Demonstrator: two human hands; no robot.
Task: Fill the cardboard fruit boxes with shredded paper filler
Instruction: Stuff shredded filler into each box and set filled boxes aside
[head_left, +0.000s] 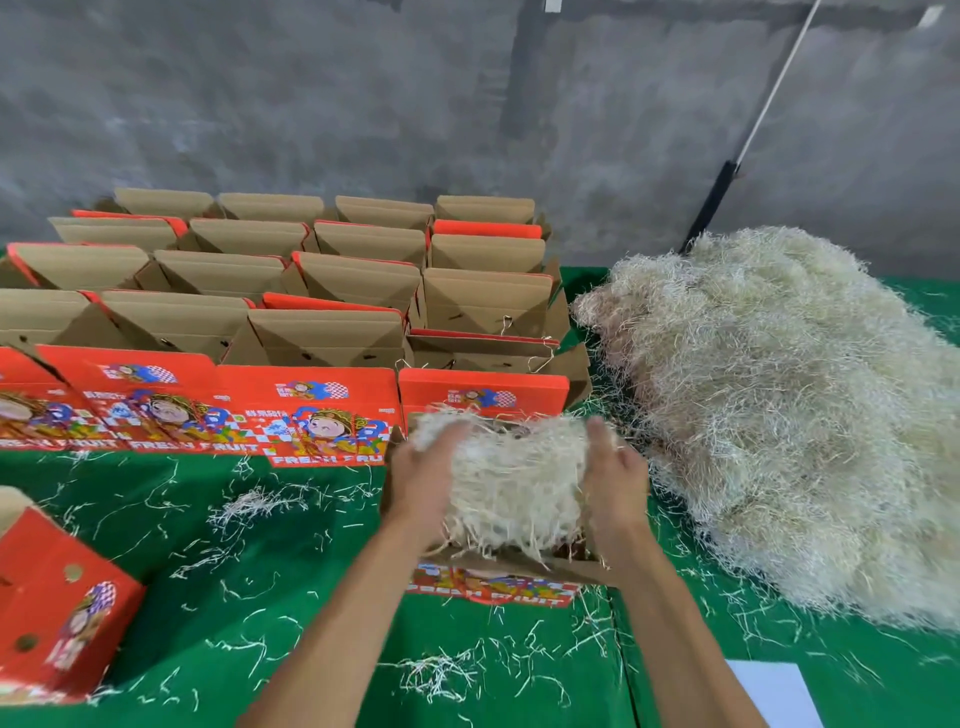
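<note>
Nearest to me, my two bare forearms reached forward over the green cloth-covered table (291, 545), which was littered with stray pale strands. My left hand (423, 486) and my right hand (613, 480) faced each other, palms inward, pressing a springy wad of cream shredded paper filler (511, 483) between them; the fingers looked fairly straight, cupping rather than clenching, though motion blur at the fingertips left that uncertain. The wad sat directly over and partly inside the open red-printed cardboard fruit box (493, 584) right below my hands, its long axis running left to right, matching the span between my palms. I judged the next push should go straight down, both hands equally near.

The filler was light, wiry and tangled, loose ends spilling over the box's brown front rim. To my right, just beside the box, lay the big heap of the same shredded paper (779, 415), soft and matted. At the near left stood a closed red carton with round holes (57, 608). Farther off, rows of empty open cartons (322, 291), stiff brown corrugated board with orange-red edges, waited before the grey concrete wall (363, 93).
</note>
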